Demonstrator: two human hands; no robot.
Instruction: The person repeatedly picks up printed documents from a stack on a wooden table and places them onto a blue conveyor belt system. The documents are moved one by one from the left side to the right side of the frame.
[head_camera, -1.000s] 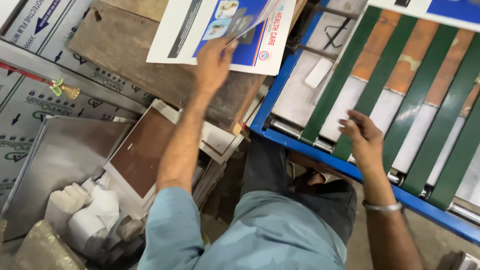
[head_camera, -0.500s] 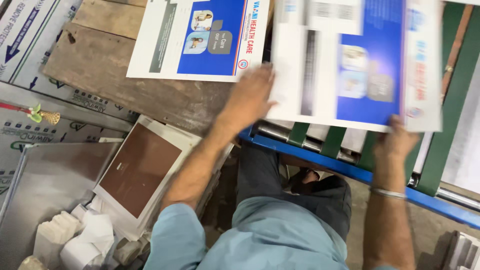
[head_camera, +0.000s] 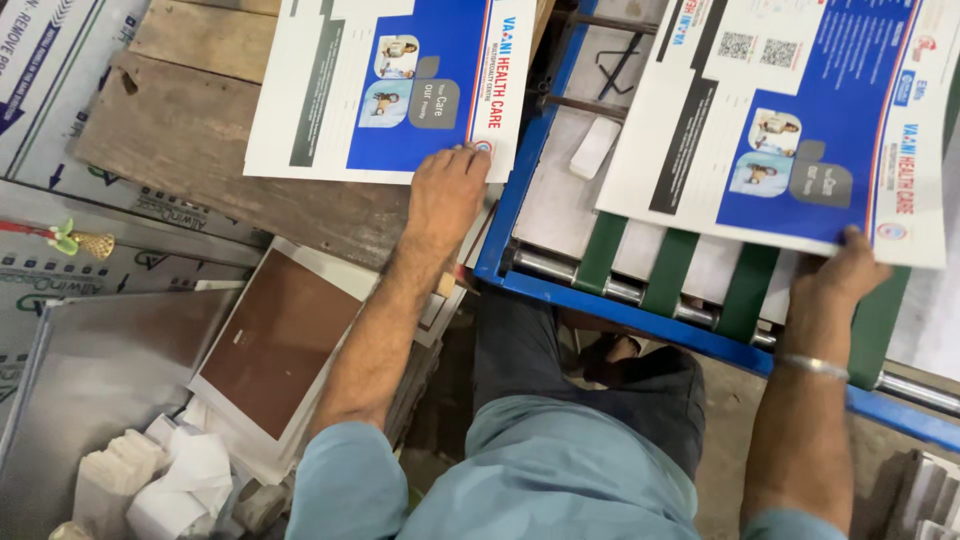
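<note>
My left hand (head_camera: 445, 190) rests with its fingertips on the near edge of a stack of printed blue-and-white sheets (head_camera: 385, 85) lying on a wooden board (head_camera: 180, 140). My right hand (head_camera: 840, 280) grips the near edge of another printed blue-and-white sheet (head_camera: 790, 120), which lies tilted over the green belts (head_camera: 750, 285) of a blue-framed conveyor (head_camera: 620, 310). A metal bangle sits on my right wrist.
A brown-faced plate (head_camera: 280, 340) lies on a pile at lower left, beside grey metal plates (head_camera: 90, 370) and crumpled white cloth (head_camera: 180, 480). A small white block (head_camera: 595, 148) sits on the conveyor bed. Steel rollers run along the conveyor's near edge.
My left hand has left the sheet on the conveyor and moved left onto the stack on the board. My right hand has stayed on the conveyor sheet's near edge.
</note>
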